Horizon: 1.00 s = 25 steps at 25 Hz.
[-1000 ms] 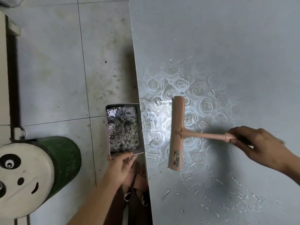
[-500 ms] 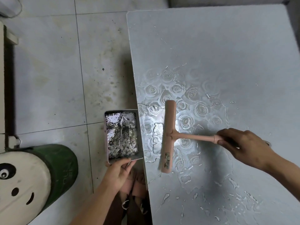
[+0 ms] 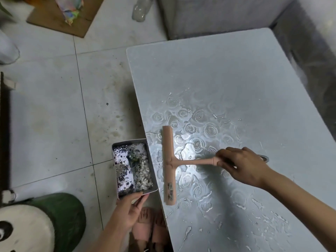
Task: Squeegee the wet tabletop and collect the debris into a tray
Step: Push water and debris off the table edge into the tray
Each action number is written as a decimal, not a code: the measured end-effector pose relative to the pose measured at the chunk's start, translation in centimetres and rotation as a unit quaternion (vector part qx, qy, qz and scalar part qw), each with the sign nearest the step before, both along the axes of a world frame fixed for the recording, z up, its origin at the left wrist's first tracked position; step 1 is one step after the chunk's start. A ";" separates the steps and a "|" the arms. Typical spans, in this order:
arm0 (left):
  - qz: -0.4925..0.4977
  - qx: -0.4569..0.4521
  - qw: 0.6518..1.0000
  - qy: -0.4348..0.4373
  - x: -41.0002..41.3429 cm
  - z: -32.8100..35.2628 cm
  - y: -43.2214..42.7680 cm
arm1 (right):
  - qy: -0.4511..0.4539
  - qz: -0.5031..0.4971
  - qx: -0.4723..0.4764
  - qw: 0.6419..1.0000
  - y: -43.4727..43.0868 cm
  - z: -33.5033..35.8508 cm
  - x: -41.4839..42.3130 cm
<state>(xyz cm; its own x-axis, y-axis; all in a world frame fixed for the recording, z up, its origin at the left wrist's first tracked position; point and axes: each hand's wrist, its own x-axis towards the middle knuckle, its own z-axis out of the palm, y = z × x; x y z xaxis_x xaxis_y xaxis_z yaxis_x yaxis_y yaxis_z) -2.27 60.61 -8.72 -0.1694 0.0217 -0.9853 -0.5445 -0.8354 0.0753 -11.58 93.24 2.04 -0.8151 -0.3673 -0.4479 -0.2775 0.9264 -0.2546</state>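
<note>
At the tabletop's (image 3: 236, 79) left edge the right hand (image 3: 241, 165) grips the squeegee (image 3: 169, 166) just beside the debris-filled tray (image 3: 114, 166) pinched by the left hand (image 3: 130, 210); much seems collected, though water streaks (image 3: 272, 220) lie unswept nearby.

Tabletop (image 3: 227, 79): pale grey with rounded corners, fills the right half of the frame. The upper part is matte. The centre is wet, and a rose pattern (image 3: 198, 142) shows through the film. Loose droplets (image 3: 272, 220) and streaks lie at lower right.

Pink squeegee (image 3: 169, 166): head on the wet patch, roughly parallel to the table's left edge and just beside it.

Floor (image 3: 45, 115): pale tiles, stained beside the table. On it:
- cardboard sheet (image 3: 54, 17), upper left
- clear plastic bottle (image 3: 141, 8), top centre
- green cylinder with a panda-face top (image 3: 60, 215), lower left
</note>
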 end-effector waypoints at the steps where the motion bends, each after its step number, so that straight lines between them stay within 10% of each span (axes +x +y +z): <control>1: -0.003 0.003 1.000 0.000 0.0 0.0 0.0 | 0.001 -0.003 0.018 1.000 0.3 0.2 0.3; 25: 0.017 -0.005 0.999 0.038 0.4 -0.4 0.9 | -0.013 -0.045 0.030 0.998 4.4 3.4 -1.5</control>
